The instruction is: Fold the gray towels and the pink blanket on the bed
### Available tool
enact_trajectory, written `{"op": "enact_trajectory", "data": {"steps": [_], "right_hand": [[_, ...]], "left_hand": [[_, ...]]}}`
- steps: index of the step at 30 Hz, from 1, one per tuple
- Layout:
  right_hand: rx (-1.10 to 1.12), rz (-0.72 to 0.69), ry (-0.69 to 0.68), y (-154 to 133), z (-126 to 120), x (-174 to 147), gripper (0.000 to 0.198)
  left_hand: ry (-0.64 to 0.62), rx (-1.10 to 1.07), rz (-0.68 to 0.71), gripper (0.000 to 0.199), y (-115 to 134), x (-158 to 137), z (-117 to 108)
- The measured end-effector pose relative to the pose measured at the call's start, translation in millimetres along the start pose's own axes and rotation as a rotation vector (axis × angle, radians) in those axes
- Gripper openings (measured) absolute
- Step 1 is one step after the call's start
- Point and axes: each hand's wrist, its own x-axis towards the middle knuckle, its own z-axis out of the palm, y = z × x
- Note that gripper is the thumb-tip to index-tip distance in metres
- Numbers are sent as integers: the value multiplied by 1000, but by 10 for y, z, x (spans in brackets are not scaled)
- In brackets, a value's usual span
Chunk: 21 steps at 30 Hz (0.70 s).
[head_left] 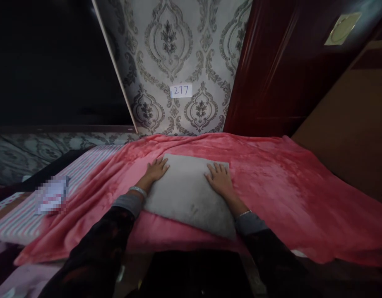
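Observation:
A grey, soft-looking square piece of cloth (pixel 184 190) lies spread out on a pink-red plush blanket (pixel 271 182). My left hand (pixel 157 169) rests flat on its far left corner, fingers spread. On the far right corner lies my right hand (pixel 218 179), palm down with the fingers apart. Neither hand grips the cloth. Small dark marks show near the cloth's front edge, which slants toward me on the right.
Striped fabric (pixel 88 165) shows at the left, with a blurred-out item (pixel 52 194) on it. A large dark screen (pixel 54 62) stands behind. Patterned wallpaper bears a paper label (pixel 181 91) reading 277. A dark red door (pixel 271 66) is at the back right.

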Motion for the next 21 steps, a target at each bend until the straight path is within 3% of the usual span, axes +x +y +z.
{"op": "enact_trajectory", "data": {"steps": [5, 8, 10, 12, 16, 21], "right_hand": [[18, 17, -80, 29, -121, 39, 59], [40, 21, -171, -8, -211, -95, 59], [48, -39, -185, -71, -230, -326, 59], [44, -130, -170, -143, -207, -621, 60], [32, -159, -98, -221, -124, -1051, 59], [120, -29, -8, -128, -61, -1065, 55]], "left_hand": [[34, 21, -41, 66, 178, -533, -26], [92, 15, 121, 62, 409, -980, 45], [83, -6, 265, 61, 559, -1263, 153], [83, -17, 313, 60, 669, -1470, 280], [145, -28, 255, 56, 754, -1602, 429], [193, -45, 253, 53, 713, -1631, 424]]}}
